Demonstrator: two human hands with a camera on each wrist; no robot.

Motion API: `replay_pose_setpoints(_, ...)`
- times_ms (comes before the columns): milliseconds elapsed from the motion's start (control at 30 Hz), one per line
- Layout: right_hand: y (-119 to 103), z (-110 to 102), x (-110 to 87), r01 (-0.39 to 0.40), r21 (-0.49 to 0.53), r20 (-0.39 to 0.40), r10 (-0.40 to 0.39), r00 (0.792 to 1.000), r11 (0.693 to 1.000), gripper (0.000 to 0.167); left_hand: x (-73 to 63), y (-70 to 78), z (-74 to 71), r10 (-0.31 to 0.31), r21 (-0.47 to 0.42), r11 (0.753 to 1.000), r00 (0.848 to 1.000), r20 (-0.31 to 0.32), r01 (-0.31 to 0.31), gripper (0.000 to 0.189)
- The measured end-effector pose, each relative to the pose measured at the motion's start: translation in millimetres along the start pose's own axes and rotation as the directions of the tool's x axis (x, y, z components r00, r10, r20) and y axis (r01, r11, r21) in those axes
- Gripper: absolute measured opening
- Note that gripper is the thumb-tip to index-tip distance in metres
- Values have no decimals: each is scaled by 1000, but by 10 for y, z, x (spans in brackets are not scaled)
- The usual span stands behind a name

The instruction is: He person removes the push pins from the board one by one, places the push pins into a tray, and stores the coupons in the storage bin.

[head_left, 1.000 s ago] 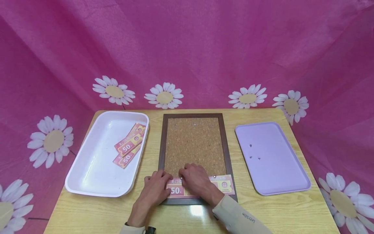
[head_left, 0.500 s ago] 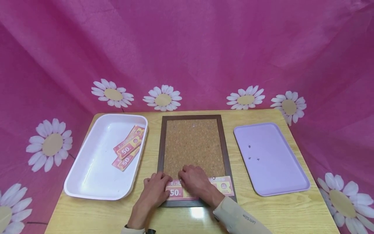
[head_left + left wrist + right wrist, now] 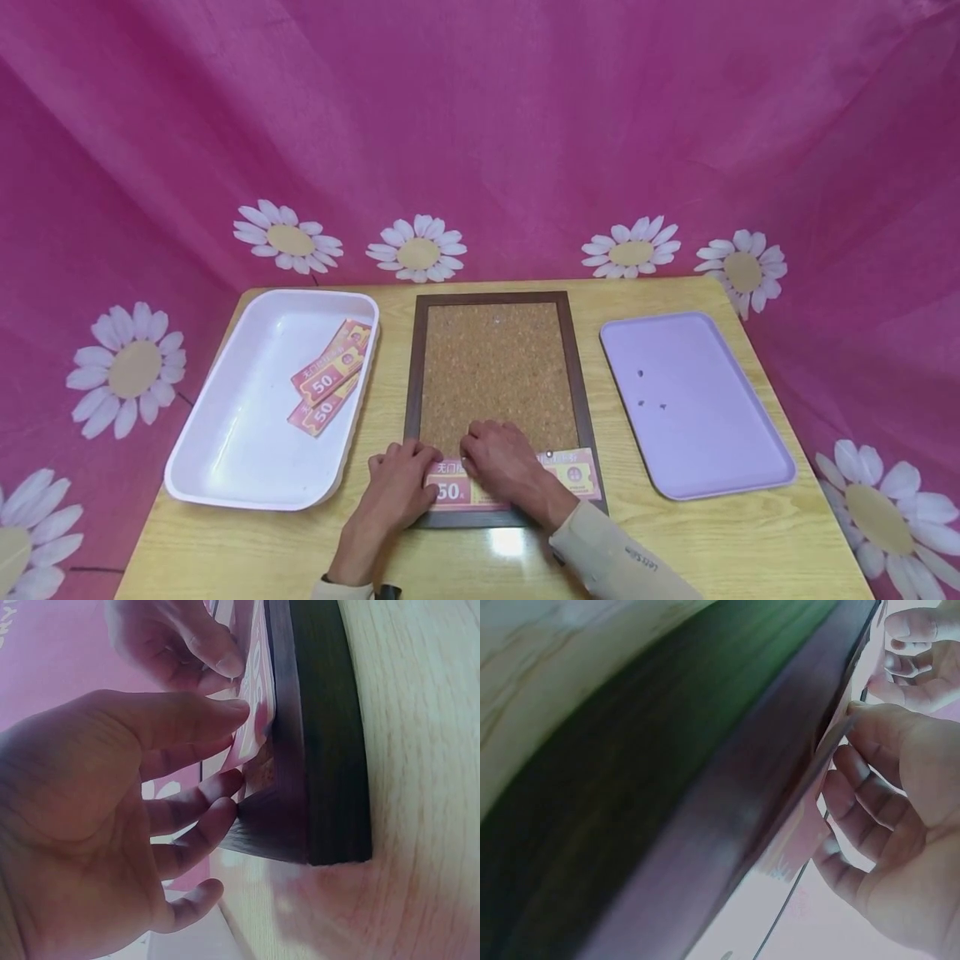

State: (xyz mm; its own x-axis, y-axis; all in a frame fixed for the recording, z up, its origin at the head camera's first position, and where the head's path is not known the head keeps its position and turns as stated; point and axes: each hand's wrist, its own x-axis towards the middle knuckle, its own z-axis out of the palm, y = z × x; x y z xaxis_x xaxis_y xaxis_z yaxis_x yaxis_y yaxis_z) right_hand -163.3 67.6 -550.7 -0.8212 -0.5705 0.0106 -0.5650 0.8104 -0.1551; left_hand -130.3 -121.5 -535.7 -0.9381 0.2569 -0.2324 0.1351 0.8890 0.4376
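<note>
A pink and yellow paper coupon (image 3: 450,492) marked 50 lies across the lower end of a dark-framed cork board (image 3: 498,375). My left hand (image 3: 401,482) is at its left end, with thumb and index finger pinching the paper in the left wrist view. My right hand (image 3: 504,462) covers the coupon's middle, its fingertips together at the top edge around what looks like a pushpin, mostly hidden. Another pushpin (image 3: 549,454) stands in the coupon's top edge right of that hand. In the right wrist view, the coupon (image 3: 799,832) bows slightly off the frame.
On the left, a white basin (image 3: 225,467) holds several more coupons (image 3: 330,379). To the right is a purple tray (image 3: 705,408) with a few small dark pins (image 3: 641,403). All stand on a wooden table (image 3: 750,542) before a pink flowered curtain (image 3: 495,142).
Both hands stay at the coupon with hardly any movement. The head view has shifted slightly; the basin, board and tray stay in place.
</note>
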Motion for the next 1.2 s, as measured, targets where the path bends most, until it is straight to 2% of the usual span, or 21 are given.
replay_pose_setpoints(300,2,1,3,12,-21,-9,-12,1000,1000,10,5,-10,9,3,6,1000,1000,-15,-3,34)
replay_pose_setpoints(533,46,-2,0,35,69,-45,-32,998,997,9,0,-5,4,4,4,1000,1000,-20,-4,34)
replay_pose_setpoints(700,75,24,0,56,96,-87,-48,995,994,8,-8,-2,9,11,5,1000,999,-33,-11,34)
replay_pose_setpoints(967,79,28,14,75,62,-84,-70,994,995,6,-16,-3,14,19,20,1000,999,-48,-18,34)
replay_pose_setpoints(1200,62,35,0,60,34,-78,-57,995,998,7,-8,-12,19,20,18,1000,999,-42,-19,34)
